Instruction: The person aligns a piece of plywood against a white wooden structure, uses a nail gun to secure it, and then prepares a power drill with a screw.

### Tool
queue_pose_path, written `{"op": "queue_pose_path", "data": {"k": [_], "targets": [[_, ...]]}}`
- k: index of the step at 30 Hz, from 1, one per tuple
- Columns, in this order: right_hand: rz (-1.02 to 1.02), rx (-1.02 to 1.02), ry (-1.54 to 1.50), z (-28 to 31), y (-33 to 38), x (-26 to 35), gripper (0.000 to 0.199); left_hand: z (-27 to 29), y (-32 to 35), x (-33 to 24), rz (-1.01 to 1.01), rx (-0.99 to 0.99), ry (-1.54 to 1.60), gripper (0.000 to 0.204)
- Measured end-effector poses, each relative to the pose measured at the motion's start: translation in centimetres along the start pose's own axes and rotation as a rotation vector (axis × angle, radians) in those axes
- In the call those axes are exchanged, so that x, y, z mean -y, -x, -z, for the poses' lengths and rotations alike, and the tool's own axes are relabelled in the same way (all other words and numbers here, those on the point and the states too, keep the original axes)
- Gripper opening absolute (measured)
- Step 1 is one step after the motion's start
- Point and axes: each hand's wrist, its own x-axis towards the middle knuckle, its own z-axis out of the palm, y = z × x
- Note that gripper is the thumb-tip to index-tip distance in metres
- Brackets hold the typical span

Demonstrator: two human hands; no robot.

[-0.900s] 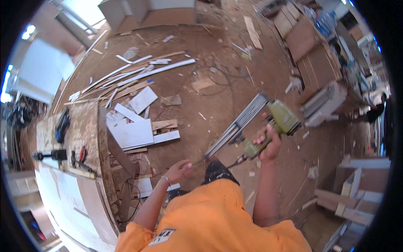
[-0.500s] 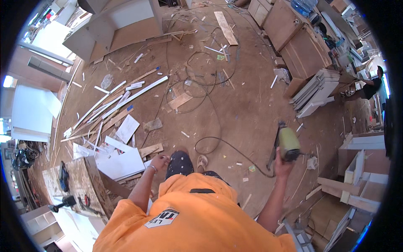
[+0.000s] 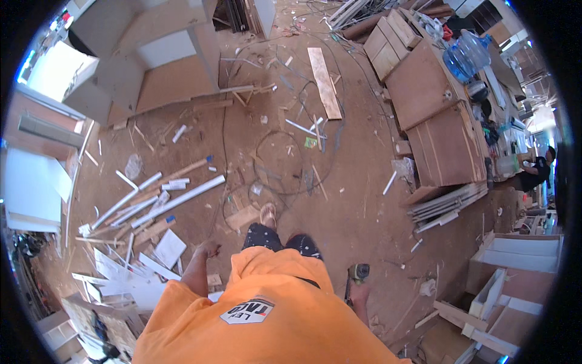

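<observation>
My right hand [image 3: 359, 293] hangs low beside my right hip, its fingers closed round a green and black nail gun [image 3: 360, 272]. Only the upper end of the nail gun shows, and my sleeve covers part of that forearm. On the other side, my left hand [image 3: 208, 248] hangs with loosely bent fingers apart and nothing seen in them. Nearest to it are white board offcuts [image 3: 170, 247] on the floor.
Wood strips [image 3: 187, 199] and offcuts litter the floor on the left. A dark hose [image 3: 303, 189] loops ahead of my feet near a long plank [image 3: 324, 82]. Cabinets [image 3: 433, 91] line the right; a white carcass [image 3: 176, 79] stands far left. A person [image 3: 533, 173] is at far right.
I have stepped forward, one foot now out ahead. The nail gun has dropped from in front of me to beside my right hip. My left hand has swung slightly left.
</observation>
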Motion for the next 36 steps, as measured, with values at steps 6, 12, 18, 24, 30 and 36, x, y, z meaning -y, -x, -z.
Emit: {"op": "queue_pose_path", "data": {"k": [6,12,18,24,30,36], "targets": [[-0.078,-0.016,-0.332,3.0,-9.3,15.9,0.049,30.9,-13.8,-8.7,-0.136,-0.463,0.613,0.043],[-0.041,-0.275,-0.408,-0.5,-28.8,32.6,0.046,60.5,-16.4,-25.7,-0.236,-0.694,0.690,0.037],[-0.024,0.081,-0.714,12.8,-44.3,59.3,0.032,69.4,-23.5,-27.9,-0.019,-0.426,0.517,0.036],[0.330,0.228,-0.570,31.9,-57.4,88.1,0.017,75.8,-29.5,-28.6,0.020,-0.220,0.449,0.039],[0.739,0.131,-0.447,37.2,-71.1,113.9,0.041,94.5,-42.9,-31.7,-0.107,-0.236,-0.009,0.039],[0.658,0.088,-0.493,50.9,-67.7,133.7,0.058,142.2,-38.0,-49.6,-0.148,-0.834,0.627,0.037]]}}
